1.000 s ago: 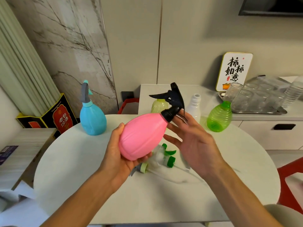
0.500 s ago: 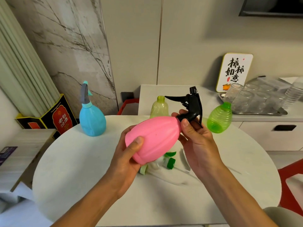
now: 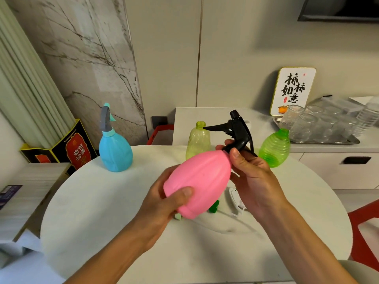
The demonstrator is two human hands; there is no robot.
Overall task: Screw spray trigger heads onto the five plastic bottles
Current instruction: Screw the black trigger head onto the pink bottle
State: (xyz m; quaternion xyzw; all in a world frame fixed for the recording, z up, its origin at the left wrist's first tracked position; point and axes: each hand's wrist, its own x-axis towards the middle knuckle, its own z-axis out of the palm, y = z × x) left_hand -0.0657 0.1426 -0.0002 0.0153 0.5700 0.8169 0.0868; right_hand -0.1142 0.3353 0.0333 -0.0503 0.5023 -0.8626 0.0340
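Observation:
My left hand (image 3: 164,203) grips the base of a pink bottle (image 3: 200,180), held tilted above the round white table (image 3: 98,218). A black trigger head (image 3: 235,130) sits on the bottle's neck, and my right hand (image 3: 252,173) pinches its collar with thumb and fingers. A blue bottle (image 3: 115,152) with a grey and teal trigger head stands at the table's far left. A yellow-green bottle (image 3: 196,141) and a bright green bottle (image 3: 274,148) stand open-necked at the back. Loose trigger heads (image 3: 233,196), white and green, lie on the table under the pink bottle, partly hidden.
A counter (image 3: 320,147) behind the table holds a metal tray of glass cups (image 3: 311,124) and a framed sign (image 3: 292,90). A black and red box (image 3: 67,148) stands at the left, a red chair (image 3: 367,228) at the right.
My right hand went from open beside the trigger head to pinching its collar. The pink bottle moved right and its trigger head turned more upright.

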